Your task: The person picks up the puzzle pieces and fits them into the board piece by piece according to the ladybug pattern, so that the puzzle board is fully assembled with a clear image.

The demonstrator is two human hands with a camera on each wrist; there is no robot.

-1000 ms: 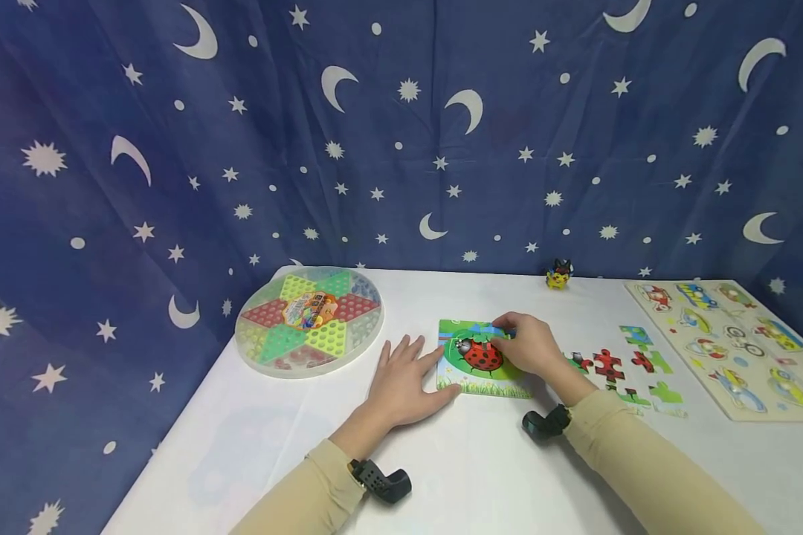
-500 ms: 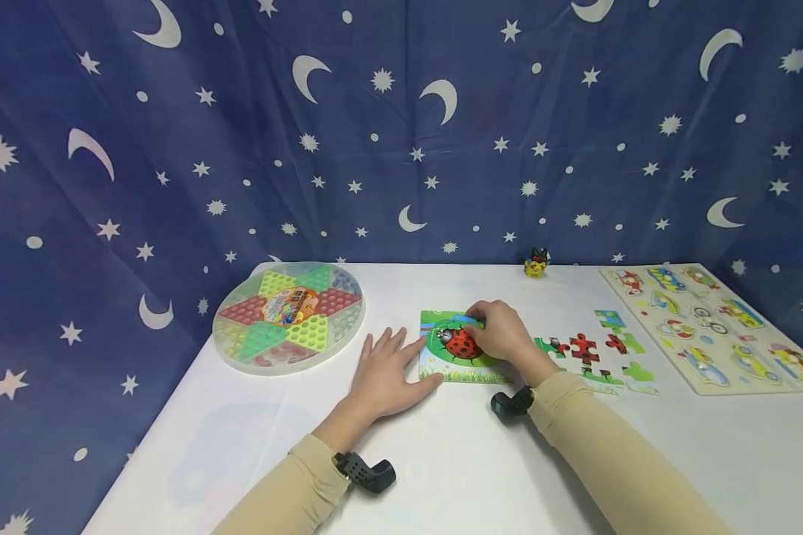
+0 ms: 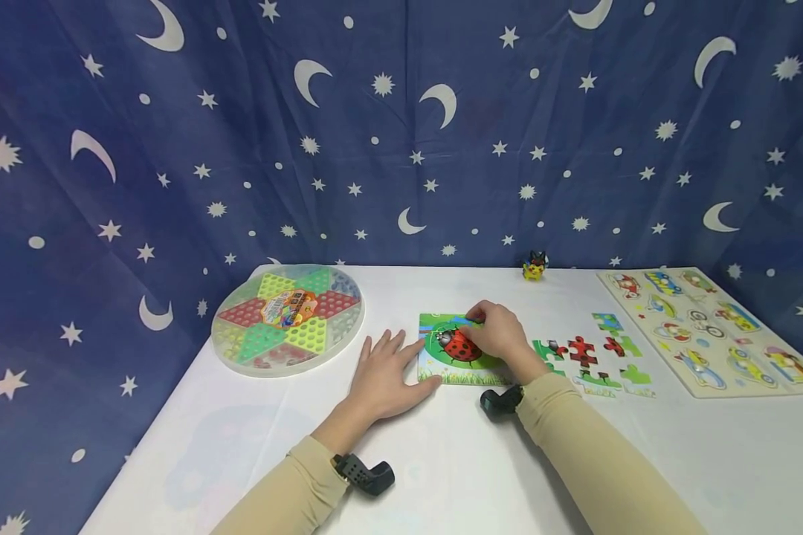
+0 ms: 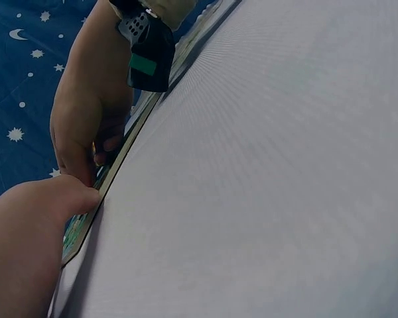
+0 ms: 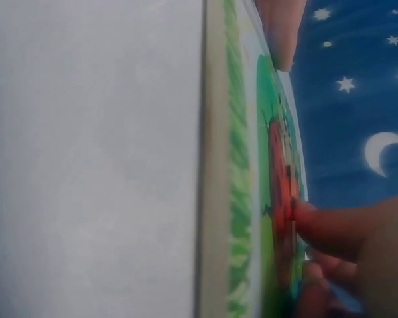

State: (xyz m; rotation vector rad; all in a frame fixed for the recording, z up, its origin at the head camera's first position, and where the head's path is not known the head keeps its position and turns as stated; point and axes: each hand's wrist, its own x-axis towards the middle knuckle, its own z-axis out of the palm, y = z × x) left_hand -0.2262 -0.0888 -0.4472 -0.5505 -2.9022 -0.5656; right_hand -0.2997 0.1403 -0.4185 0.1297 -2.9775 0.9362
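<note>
A square ladybug jigsaw puzzle (image 3: 468, 377) in a wooden tray lies flat on the white table. My left hand (image 3: 384, 383) rests spread at its left side, with index finger and thumb touching the edge. In the left wrist view the left thumb (image 4: 79, 197) lies against the board's rim. My right hand (image 3: 505, 338) is over the upper right of the puzzle, thumb and fingers pinching a puzzle piece that they mostly hide. The right wrist view shows the right thumb (image 5: 312, 218) against the ladybug picture, the other fingers just beyond it.
Several loose puzzle pieces (image 3: 582, 351) lie right of the board. A wooden peg board (image 3: 689, 349) with vehicle pictures is farther right. A round Chinese checkers set (image 3: 288, 319) lies at the left. A small yellow figure (image 3: 534, 266) stands at the back, before the star-patterned curtain (image 3: 375, 111).
The head view has shifted, so the scene sits farther left. My right hand has moved slightly lower and closer over the puzzle's upper part. The left hand stays at the board's edge.
</note>
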